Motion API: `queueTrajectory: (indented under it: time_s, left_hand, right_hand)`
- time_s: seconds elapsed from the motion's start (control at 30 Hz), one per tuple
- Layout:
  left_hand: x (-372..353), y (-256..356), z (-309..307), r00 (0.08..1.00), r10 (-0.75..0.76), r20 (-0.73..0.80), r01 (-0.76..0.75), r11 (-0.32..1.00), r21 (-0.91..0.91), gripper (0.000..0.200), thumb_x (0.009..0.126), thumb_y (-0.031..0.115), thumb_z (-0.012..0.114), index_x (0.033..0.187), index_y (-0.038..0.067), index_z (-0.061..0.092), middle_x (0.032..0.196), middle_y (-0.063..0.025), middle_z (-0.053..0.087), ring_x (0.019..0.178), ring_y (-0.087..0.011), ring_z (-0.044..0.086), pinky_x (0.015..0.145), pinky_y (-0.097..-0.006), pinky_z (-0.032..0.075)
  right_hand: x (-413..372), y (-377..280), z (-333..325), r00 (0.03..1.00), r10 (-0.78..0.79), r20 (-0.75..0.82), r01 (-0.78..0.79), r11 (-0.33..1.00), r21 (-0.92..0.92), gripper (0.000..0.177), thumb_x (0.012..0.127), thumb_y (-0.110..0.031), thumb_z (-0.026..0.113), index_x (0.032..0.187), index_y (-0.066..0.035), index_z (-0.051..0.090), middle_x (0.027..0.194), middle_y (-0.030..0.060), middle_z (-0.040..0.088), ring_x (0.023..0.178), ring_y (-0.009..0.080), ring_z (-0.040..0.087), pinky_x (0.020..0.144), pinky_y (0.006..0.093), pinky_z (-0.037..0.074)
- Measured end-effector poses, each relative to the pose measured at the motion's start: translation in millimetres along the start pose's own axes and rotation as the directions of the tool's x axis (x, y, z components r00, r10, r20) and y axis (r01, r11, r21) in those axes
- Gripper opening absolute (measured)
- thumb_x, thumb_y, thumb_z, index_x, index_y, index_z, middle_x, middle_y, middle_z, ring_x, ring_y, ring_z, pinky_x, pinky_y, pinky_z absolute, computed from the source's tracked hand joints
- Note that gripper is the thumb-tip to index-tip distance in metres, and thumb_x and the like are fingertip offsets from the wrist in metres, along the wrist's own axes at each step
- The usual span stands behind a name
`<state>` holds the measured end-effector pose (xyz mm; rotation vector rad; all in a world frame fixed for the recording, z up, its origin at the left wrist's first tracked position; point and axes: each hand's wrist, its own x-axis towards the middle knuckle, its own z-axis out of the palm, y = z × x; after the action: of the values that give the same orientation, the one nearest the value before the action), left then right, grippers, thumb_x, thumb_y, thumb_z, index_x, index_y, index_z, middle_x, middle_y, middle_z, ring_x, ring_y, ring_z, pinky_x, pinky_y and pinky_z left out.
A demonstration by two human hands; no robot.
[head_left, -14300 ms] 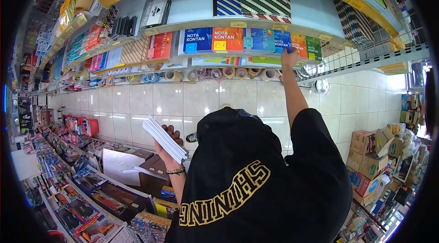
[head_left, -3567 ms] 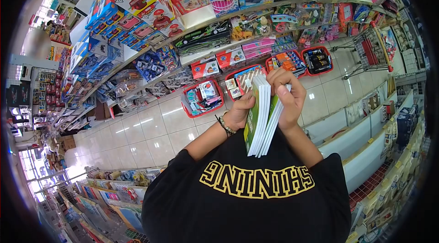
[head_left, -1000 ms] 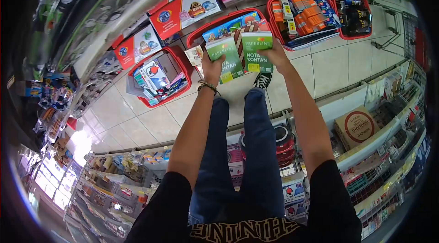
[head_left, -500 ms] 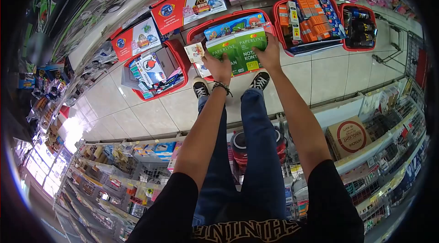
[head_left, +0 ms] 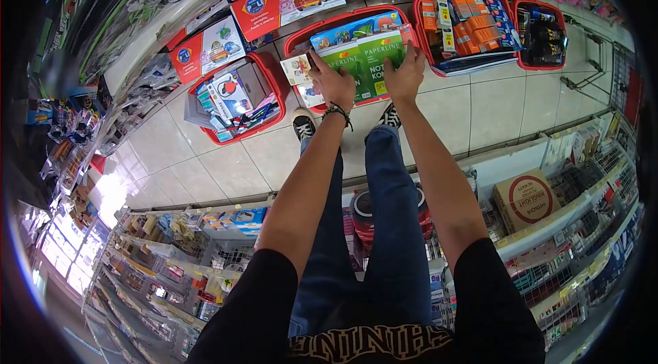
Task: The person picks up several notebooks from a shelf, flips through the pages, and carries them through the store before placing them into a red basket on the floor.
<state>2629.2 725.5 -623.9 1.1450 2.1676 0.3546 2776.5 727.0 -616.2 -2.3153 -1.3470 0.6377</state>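
Two green Paperline pads lie side by side in a red basket (head_left: pixel 289 45) on the floor ahead of my feet. My left hand (head_left: pixel 334 83) is on the left edge of the left green pad (head_left: pixel 348 76), fingers over its upper left side. On the right, my right hand (head_left: pixel 406 76) holds the right green pad (head_left: pixel 372 70) at its side, thumb on the cover and fingers toward the top. Beneath and behind the pads a blue picture box (head_left: pixel 353 29) shows. A small card box with pictures (head_left: pixel 297 70) stands at the basket's left side.
Another red basket (head_left: pixel 279 86) with stationery stands to the left. To the right are a basket with orange boxes (head_left: pixel 473 21) and one with dark items (head_left: pixel 546 38). Red and white boxes (head_left: pixel 288 4) lie beyond. Shelves with a brown carton (head_left: pixel 526 199) run near my legs.
The baskets sit slightly higher in view. Both hands remain at the green pads; my left hand now covers more of the left pad's cover.
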Motion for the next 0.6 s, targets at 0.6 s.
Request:
queueTrajectory:
  time_s: [0.6]
  left_hand:
    - [-157.4,-156.9,-264.8,0.972,0.080,0.221,-0.027,0.972,-0.234,0.082,0.087,0.004,0.064,0.154,0.003,0.016,0.120,-0.0218,0.057,0.109,-0.0313,0.059,0.091,-0.0379,0.051]
  right_hand:
    - [-226.6,116.6,-152.6,0.881,0.417,0.224,-0.462,0.861,0.213,0.051,0.075,-0.015,0.075,0.120,0.001,0.057,0.119,0.0224,0.057,0.116,0.0372,0.054,0.101,0.0453,0.043]
